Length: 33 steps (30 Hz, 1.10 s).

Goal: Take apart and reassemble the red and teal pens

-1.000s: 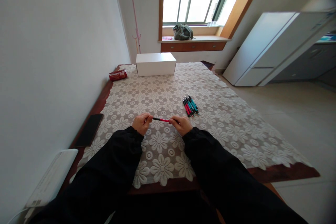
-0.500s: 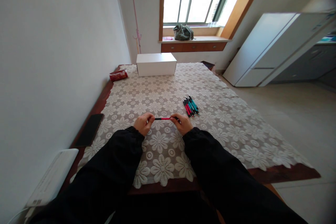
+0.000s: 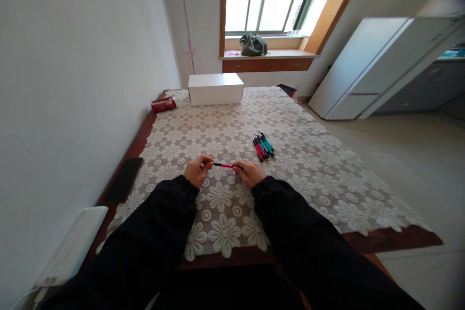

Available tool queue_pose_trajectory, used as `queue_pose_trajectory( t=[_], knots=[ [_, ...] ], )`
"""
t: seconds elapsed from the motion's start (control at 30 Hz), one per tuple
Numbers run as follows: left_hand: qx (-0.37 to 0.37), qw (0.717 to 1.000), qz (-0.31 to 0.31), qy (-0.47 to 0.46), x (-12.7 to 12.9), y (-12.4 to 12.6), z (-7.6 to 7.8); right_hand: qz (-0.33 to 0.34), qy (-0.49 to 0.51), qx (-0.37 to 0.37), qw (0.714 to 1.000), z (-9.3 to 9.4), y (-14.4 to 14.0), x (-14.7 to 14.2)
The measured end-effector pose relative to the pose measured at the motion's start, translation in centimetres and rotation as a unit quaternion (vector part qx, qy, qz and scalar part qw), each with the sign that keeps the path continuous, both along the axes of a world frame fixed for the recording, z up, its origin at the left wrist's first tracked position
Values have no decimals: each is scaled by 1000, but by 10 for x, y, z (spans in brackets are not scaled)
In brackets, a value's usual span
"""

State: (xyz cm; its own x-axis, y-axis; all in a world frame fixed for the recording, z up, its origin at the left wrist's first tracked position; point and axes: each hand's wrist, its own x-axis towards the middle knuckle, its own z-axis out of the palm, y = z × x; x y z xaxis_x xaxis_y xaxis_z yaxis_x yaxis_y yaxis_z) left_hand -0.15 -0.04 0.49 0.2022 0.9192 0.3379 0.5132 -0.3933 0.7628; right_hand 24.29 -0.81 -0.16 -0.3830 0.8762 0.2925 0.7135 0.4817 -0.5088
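Note:
A red and black pen (image 3: 225,165) stretches between my two hands, just above the lace tablecloth (image 3: 220,195). My left hand (image 3: 197,170) pinches its black end. At the other end, my right hand (image 3: 250,173) has its fingers closed round the pen, covering its tip. Beyond my right hand lies a small pile of pens (image 3: 263,146), several of them, in red, teal and black, side by side on the cloth.
A white box (image 3: 215,89) stands at the table's far side, with a red packet (image 3: 163,104) left of it. Along the left edge lie a black flat object (image 3: 124,180) and a white device (image 3: 74,244) with a cable. A wall rises on the left.
My right hand has shifted slightly left along the pen, so less of its red part shows. The pen now slopes down a little to the right. My left hand has barely moved.

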Motion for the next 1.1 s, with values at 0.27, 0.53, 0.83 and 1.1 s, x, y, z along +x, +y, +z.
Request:
queue_pose_trajectory(
  t=[0.27,0.53,0.83,1.1],
  knots=[
    [-12,1000,-3,-17,1,6,-5,-62,-76,33,995,-2,5,6],
    [-22,997,-54,48,1,5,-7,-219,-170,9,961,6,12,23],
    [-15,995,-7,96,0,4,-6,-297,-208,8,932,12,17,38],
    [-13,993,-10,116,0,4,-5,-322,-208,12,924,6,24,42]
  ],
)
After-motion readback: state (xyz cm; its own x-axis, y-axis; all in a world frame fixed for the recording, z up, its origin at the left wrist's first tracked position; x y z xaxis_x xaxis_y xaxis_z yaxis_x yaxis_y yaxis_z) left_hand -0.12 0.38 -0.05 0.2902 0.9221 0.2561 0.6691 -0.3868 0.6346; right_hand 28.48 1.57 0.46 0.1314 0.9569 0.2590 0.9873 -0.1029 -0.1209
